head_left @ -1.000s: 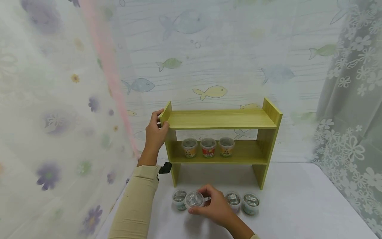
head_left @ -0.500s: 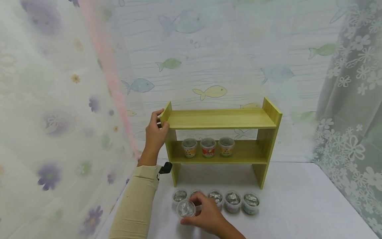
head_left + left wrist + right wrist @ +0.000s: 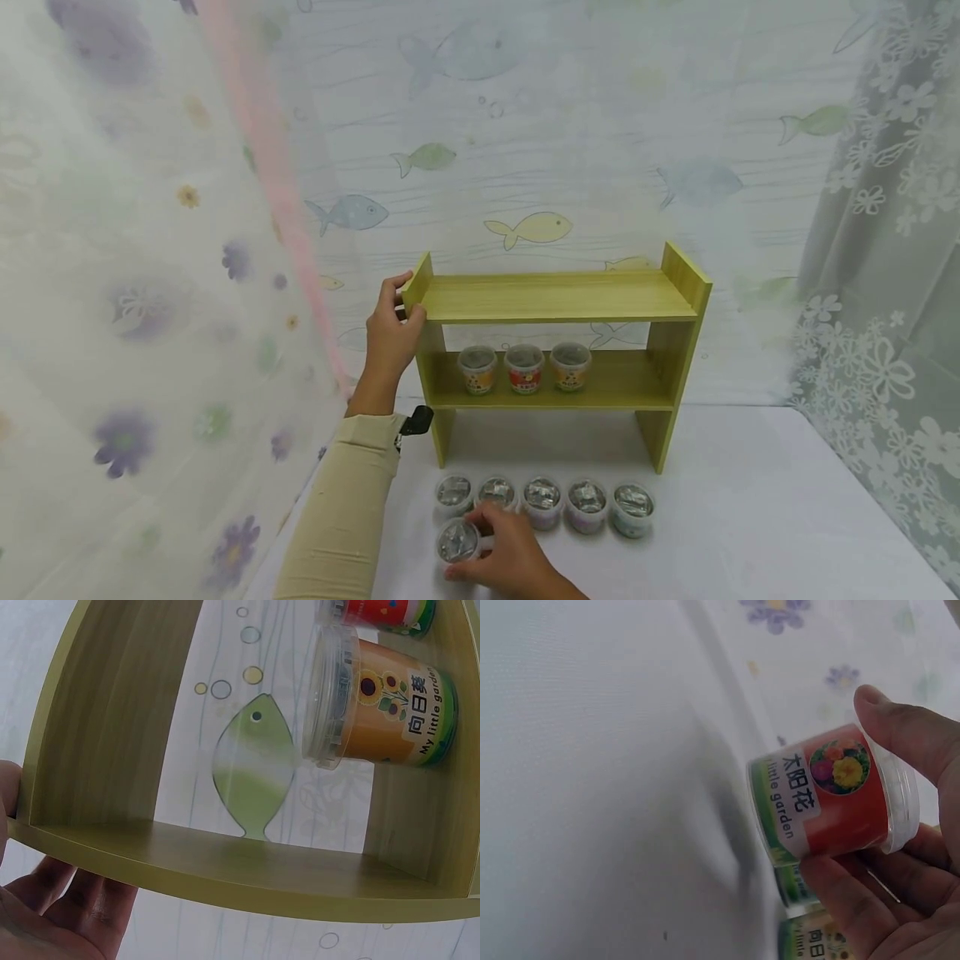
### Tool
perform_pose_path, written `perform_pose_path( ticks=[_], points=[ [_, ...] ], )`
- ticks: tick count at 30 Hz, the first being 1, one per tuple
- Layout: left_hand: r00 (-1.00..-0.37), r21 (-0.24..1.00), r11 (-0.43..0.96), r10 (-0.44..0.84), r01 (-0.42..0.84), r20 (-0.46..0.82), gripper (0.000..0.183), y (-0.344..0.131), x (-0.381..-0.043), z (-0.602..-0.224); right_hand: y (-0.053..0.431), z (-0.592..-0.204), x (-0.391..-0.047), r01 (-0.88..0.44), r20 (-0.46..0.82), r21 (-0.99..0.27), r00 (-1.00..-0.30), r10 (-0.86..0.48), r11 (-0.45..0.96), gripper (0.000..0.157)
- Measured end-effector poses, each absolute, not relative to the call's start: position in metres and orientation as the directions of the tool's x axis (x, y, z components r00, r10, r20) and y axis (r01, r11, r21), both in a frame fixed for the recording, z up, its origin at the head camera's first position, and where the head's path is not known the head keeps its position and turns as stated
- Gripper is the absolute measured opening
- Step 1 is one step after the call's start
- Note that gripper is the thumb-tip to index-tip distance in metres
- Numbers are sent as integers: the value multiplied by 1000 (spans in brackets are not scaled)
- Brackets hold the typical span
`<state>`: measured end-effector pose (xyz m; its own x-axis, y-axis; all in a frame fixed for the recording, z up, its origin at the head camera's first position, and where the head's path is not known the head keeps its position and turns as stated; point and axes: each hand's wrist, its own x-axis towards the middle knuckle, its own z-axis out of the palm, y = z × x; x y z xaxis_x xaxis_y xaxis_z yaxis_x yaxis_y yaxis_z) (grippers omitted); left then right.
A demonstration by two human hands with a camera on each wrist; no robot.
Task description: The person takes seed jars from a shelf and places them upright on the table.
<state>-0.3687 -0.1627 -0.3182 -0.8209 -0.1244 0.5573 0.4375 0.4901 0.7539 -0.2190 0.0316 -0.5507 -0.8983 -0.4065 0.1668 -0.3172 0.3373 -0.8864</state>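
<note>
My left hand (image 3: 392, 329) grips the upper left side panel of a yellow-green wooden shelf (image 3: 555, 298); its fingers also show under the board edge in the left wrist view. Between thumb and fingers, my right hand (image 3: 510, 552) holds a small plastic cup (image 3: 456, 542) with a clear lid, in front of the left end of a row of similar cups. In the right wrist view this seed-kit cup (image 3: 844, 799) has a red label with a flower picture and is tilted in that view. Whether its base touches the table cannot be told.
Several lidded cups (image 3: 542, 500) stand in a row on the white tablecloth (image 3: 750, 500) before the shelf. On the middle board are three cups, two orange-labelled (image 3: 477, 379) and one red-labelled (image 3: 524, 379) between them. A fish-patterned curtain (image 3: 525, 150) hangs behind.
My right hand has brought the cup left and toward me, away from the row, uncovering the cups behind it. The left hand has stayed on the shelf.
</note>
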Motion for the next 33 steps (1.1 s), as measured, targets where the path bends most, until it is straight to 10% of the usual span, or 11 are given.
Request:
perform_pose_path(
  ticks=[33],
  points=[
    [-826, 762, 482, -127, 432, 549, 54, -163, -368, -318, 15, -565, -214, -274, 136, -909, -907, -399, 313, 61]
  ],
)
